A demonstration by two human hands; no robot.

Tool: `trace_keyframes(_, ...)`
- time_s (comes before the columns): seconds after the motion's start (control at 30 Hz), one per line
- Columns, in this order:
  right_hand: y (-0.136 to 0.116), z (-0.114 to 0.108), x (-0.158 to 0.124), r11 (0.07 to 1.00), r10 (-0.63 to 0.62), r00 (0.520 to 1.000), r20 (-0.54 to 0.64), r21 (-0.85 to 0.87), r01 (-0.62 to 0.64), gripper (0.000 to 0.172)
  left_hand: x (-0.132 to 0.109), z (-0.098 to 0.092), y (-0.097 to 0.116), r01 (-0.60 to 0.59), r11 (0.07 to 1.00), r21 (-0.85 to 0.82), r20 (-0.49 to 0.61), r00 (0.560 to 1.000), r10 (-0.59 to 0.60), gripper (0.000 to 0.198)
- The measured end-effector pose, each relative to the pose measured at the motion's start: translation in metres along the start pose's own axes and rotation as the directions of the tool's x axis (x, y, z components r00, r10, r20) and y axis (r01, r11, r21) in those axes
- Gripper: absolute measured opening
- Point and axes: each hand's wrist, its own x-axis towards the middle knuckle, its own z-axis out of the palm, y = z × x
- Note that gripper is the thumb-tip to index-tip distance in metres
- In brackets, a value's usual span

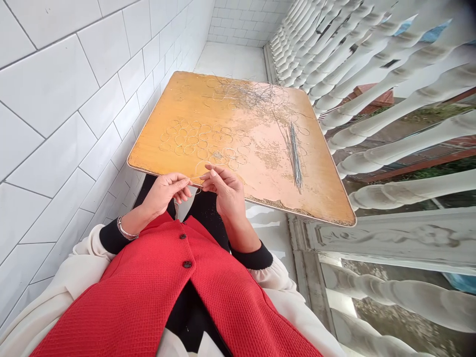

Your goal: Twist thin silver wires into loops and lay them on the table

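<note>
My left hand (163,193) and my right hand (223,191) meet over the near edge of a worn wooden board (260,173), their fingertips pinching a thin wire loop (198,178) between them. Several similar wire rings (201,141) lie scattered on the board just beyond my fingers. Farther off sits a tangled heap of fine dark wire (253,95). To the right of my hands lies a bundle of straight thin metal rods (293,156). Part of the loop is hidden by my fingers.
A white tiled wall (74,124) runs along the board's left side. White turned balusters (401,134) line the right side, with a stone ledge (390,235) below them. My red buttoned vest (178,282) and cream sleeves fill the bottom of the view.
</note>
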Motion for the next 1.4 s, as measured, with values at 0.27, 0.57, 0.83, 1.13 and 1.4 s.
trace_keyframes(0.27, 0.001, 0.002, 0.003, 0.878, -0.315, 0.948, -0.044, -0.393, 0.273, 0.026, -0.003, 0.0, -0.002, 0.034, 0.994, 0.1, 0.065, 0.997, -0.041, 0.027)
trace_keyframes(0.57, -0.005, -0.006, 0.007, 0.649, -0.449, 0.885, 0.123, -0.636, 0.417, 0.031, 0.0, -0.002, 0.002, 0.084, 0.986, 0.146, 0.083, 0.992, -0.097, 0.023)
trace_keyframes(0.83, -0.002, 0.001, 0.005, 0.997, -0.054, 0.997, 0.053, -0.051, 0.056, 0.037, 0.003, -0.002, -0.001, 0.06, 0.992, 0.107, 0.043, 0.997, -0.065, 0.023)
trace_keyframes(1.13, -0.001, -0.008, 0.01, 0.772, -0.327, 0.925, 0.192, -0.51, 0.378, 0.034, 0.003, -0.006, 0.003, 0.067, 0.97, 0.235, 0.059, 0.995, -0.083, 0.02)
trace_keyframes(1.4, -0.006, -0.018, 0.017, 0.503, -0.407, 0.822, 0.398, -0.653, 0.565, 0.042, 0.006, -0.003, 0.002, 0.064, 0.964, 0.257, 0.058, 0.995, -0.081, 0.017)
